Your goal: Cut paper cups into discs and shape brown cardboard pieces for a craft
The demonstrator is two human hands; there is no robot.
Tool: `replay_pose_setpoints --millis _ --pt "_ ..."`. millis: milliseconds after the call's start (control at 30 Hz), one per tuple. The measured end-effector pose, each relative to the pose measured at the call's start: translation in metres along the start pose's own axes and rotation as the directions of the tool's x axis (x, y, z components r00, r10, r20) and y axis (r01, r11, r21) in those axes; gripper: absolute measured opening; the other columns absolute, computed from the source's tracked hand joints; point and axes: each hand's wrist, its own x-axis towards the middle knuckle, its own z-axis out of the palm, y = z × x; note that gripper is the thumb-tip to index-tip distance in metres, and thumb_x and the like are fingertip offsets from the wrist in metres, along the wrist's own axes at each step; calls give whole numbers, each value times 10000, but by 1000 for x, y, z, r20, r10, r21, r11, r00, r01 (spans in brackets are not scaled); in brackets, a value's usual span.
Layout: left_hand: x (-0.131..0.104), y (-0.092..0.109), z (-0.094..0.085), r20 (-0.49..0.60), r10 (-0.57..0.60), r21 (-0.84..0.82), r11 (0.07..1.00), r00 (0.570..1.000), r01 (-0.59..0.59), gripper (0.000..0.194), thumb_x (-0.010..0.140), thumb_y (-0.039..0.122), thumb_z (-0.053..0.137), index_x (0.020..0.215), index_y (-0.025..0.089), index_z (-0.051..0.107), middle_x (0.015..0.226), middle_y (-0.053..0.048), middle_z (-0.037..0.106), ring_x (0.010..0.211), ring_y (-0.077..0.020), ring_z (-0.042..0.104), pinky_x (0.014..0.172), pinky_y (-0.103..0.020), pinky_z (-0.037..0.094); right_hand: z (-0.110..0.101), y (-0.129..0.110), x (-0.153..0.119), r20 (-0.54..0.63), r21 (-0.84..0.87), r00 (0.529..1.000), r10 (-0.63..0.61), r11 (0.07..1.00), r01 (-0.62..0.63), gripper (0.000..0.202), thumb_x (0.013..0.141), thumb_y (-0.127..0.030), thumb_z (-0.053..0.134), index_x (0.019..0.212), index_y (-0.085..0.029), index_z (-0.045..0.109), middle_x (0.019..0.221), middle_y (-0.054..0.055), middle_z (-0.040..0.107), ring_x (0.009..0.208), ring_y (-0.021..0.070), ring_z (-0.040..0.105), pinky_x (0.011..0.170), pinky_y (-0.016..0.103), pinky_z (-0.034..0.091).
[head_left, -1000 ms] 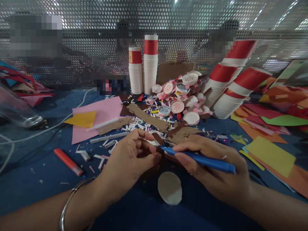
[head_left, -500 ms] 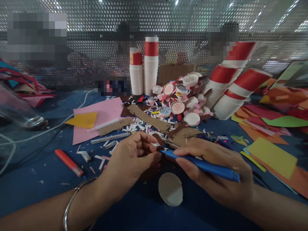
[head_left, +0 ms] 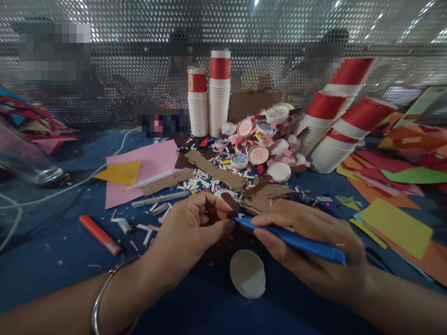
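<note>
My left hand (head_left: 200,223) is closed in a pinch around a small dark brown piece of paper (head_left: 231,214), mostly hidden by the fingers. A blue marker pen (head_left: 296,242) lies in the grip of my right hand (head_left: 314,246), its tip pointing left and meeting or nearly meeting the brown piece. Below the two hands a pale round disc (head_left: 247,274) rests flat on the blue table. Just behind my fingers are a torn cardboard piece (head_left: 267,197) and scattered paper scraps.
Paper cup stacks (head_left: 220,102) stand at the back, with others leaning on the right (head_left: 321,121). Between them is a heap of decorated round discs (head_left: 257,155). Coloured paper (head_left: 396,225) lies right; a red marker (head_left: 99,235), pink sheet (head_left: 150,163) and white cable (head_left: 120,151) lie left.
Both hands keep nearly the same pose, with the pen tip still at the brown piece. A small pale patch at my left fingertips no longer shows.
</note>
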Motion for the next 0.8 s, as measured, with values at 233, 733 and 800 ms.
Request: replay_pose_setpoints --millis 233,733,800 --pt "-4 3 2 9 -11 10 1000 1000 11 232 764 179 824 885 159 627 721 31 673 605 -78 617 536 -157 483 -1 0 1 32 27 999 40 999 -41 104 877 -127 723 970 -171 733 849 32 772 770 144 737 737 235 604" --pt "-3 1 3 32 -67 -25 997 997 68 289 760 240 847 915 163 615 756 1 687 642 -107 648 570 -184 482 -2 -1 1 25 -3 1000 14 1000 -14 100 882 -126 707 961 -186 717 848 33 786 770 157 752 734 242 618" --pt "-3 2 3 27 -80 -37 996 996 81 297 752 244 856 913 163 619 765 -3 690 647 -114 656 569 -188 485 -2 -1 1 25 -13 1000 13 1000 -13 117 889 -130 693 973 -210 710 845 26 787 766 171 759 717 259 630"
